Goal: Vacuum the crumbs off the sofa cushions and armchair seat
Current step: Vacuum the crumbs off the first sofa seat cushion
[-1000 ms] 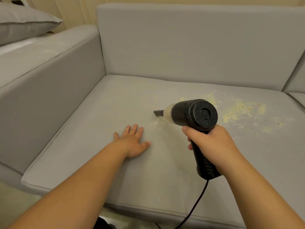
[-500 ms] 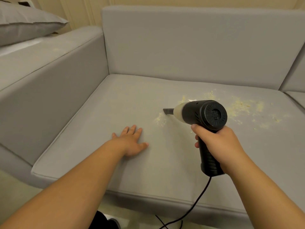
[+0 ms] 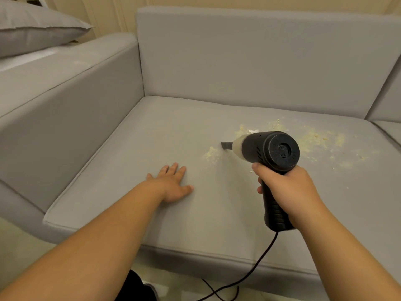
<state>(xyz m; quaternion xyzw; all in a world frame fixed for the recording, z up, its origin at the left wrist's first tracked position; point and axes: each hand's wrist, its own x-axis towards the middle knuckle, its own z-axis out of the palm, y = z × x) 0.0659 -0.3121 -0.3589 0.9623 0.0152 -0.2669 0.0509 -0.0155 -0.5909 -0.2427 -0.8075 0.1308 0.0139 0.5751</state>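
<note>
Head view: right grip [image 3: 288,190] wraps the handle of the vacuum [image 3: 267,151] at frame center-right, nozzle beside crumbs [image 3: 211,153] on the sofa cushion [image 3: 152,135]; left grip [image 3: 173,184] rests spread flat on the cushion.

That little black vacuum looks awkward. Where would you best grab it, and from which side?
By its ribbed black handle, coming from below and behind. The handheld vacuum is pistol-shaped: the handle drops under the round body, leaving the nozzle free to point at the crumbs. The right hand grips it just so.
</note>
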